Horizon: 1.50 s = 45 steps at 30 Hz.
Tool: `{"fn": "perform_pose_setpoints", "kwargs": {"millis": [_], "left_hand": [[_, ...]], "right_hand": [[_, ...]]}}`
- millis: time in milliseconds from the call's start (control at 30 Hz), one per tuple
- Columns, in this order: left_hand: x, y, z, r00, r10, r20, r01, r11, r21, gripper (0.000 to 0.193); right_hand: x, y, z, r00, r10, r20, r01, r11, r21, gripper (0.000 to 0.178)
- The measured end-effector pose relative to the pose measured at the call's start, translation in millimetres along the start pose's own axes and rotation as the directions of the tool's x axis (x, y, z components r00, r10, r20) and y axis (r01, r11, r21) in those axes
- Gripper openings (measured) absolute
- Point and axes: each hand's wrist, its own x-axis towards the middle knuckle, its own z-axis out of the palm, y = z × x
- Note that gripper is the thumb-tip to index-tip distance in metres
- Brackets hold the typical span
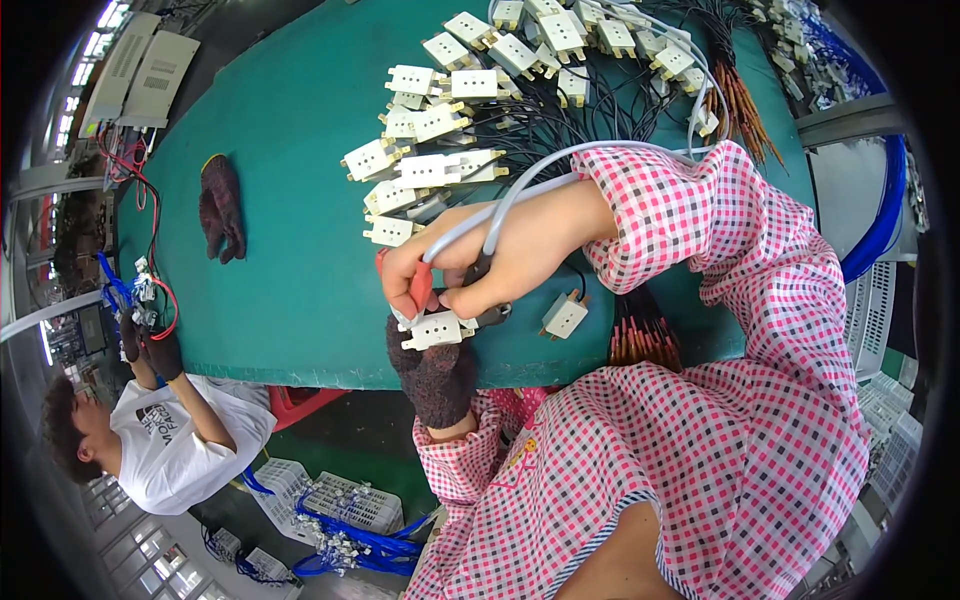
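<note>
My left hand (437, 372), in a dark knitted glove, holds a white plastic connector block (437, 328) at the near edge of the green table (290, 200). My bare right hand (500, 255) grips a tool with a red handle (421, 285) and a grey hose (530, 180), pressed down onto the block. Both forearms wear pink checked sleeves. The tool's tip is hidden between my hands.
A heap of white connector blocks with black wires (470, 110) lies beyond my hands; one loose block (564, 316) sits to the right. Copper-tipped wire bundles (640, 335) lie nearby. A dark glove (221, 207) rests left. Another person (150, 420) works at lower left.
</note>
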Motion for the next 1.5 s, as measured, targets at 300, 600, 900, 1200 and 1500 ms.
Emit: {"fn": "perform_pose_setpoints", "kwargs": {"millis": [300,600,900,1200,1500], "left_hand": [[-0.4,0.1,13.0,0.999,0.037,-0.039,-0.033,0.995,0.093,0.076],[3.0,-3.7,8.5,0.996,0.059,-0.067,-0.033,0.94,0.34,0.07],[2.4,-9.0,-1.2,0.988,0.149,0.045,-0.155,0.922,0.355,0.028],[-19.1,23.0,34.0,0.672,-0.653,0.349,0.358,0.699,0.619,0.024],[39.4,6.1,59.8,0.931,0.19,0.31,-0.299,-0.088,0.95,0.034]], "right_hand": [[0.5,10.2,4.3,0.991,-0.133,-0.011,0.13,0.981,-0.141,0.026],[-6.1,-4.6,8.3,1.0,0.009,0.0,-0.009,0.999,0.053,0.025],[-6.3,0.0,11.0,1.0,-0.023,0.02,0.021,0.996,0.082,0.025],[-25.3,-2.9,-32.9,0.754,-0.165,-0.636,0.355,0.917,0.183,0.028],[-29.7,-8.4,-27.6,0.645,-0.216,-0.733,0.443,0.887,0.129,0.033]]}}
